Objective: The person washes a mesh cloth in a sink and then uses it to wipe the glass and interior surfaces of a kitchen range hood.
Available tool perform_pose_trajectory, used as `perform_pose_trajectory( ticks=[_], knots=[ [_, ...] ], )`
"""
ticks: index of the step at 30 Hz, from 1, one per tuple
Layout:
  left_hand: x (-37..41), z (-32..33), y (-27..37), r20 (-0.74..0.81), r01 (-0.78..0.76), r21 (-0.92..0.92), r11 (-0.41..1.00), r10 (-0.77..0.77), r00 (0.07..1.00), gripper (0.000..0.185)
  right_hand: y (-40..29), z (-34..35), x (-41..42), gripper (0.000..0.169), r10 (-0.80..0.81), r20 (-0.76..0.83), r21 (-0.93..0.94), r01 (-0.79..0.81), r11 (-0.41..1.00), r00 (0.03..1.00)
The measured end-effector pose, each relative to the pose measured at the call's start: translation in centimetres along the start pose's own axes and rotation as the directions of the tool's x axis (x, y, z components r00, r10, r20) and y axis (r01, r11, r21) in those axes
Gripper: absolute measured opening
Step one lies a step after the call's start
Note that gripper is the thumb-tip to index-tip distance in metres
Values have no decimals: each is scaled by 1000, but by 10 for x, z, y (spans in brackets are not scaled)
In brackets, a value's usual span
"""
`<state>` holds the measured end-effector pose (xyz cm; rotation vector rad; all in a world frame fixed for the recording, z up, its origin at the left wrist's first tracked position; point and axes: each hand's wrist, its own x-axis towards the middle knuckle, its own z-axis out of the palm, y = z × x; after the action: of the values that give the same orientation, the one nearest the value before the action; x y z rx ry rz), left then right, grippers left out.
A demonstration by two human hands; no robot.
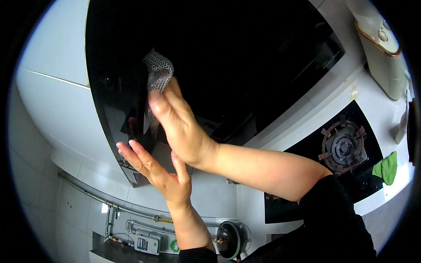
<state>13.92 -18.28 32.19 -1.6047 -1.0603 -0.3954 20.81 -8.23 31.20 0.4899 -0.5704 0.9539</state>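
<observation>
A grey knitted-mesh cloth (160, 70) is bunched in my right hand (184, 126), which presses it towards a large glossy black panel (230, 59), apparently the front of a range hood. Part of the cloth sticks out past my fingers, and the fingertips are hidden behind it. Below, my left hand (161, 174) is raised with its fingers spread and holds nothing. Its thumb overlaps the heel of my right hand in the picture; I cannot tell whether they touch. The panel mirrors parts of the hand and room.
A black gas hob (296, 154) with a burner (343, 148) lies to the right, a green cloth (386, 169) at its edge. A cream appliance (381, 56) stands at upper right. White cabinets (56, 75), metal pipes (138, 213), a gas meter (146, 243) and a lidded pan (227, 240) are around.
</observation>
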Motion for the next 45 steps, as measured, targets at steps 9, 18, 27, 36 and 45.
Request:
perform_pose_trajectory(
  ticks=[9, 18, 27, 36, 45],
  knots=[
    [19, 33, -7, -40, -176, 191, 966, 187, 982, 83, -5, -10, -8, 61, 94, 162, 61, -105, 993, 982],
    [16, 24, 8, -74, 20, -226, 974, -38, 997, 71, -34, -18, 2, 49, -197, 199, -79, 216, 973, 960],
    [21, 30, -8, -129, -73, -126, 989, 56, 990, 78, -19, -5, -4, 48, -78, 52, 13, 78, 997, 996],
    [29, 27, 4, -75, -108, -11, 994, 107, 991, 85, 33, -20, 23, 24, -257, 30, -388, 248, 888, 966],
    [31, 41, 15, -142, -114, -19, 993, 110, 984, 79, 26, -35, -2, 27, 15, 157, -147, 9, 989, 987]
  ],
)
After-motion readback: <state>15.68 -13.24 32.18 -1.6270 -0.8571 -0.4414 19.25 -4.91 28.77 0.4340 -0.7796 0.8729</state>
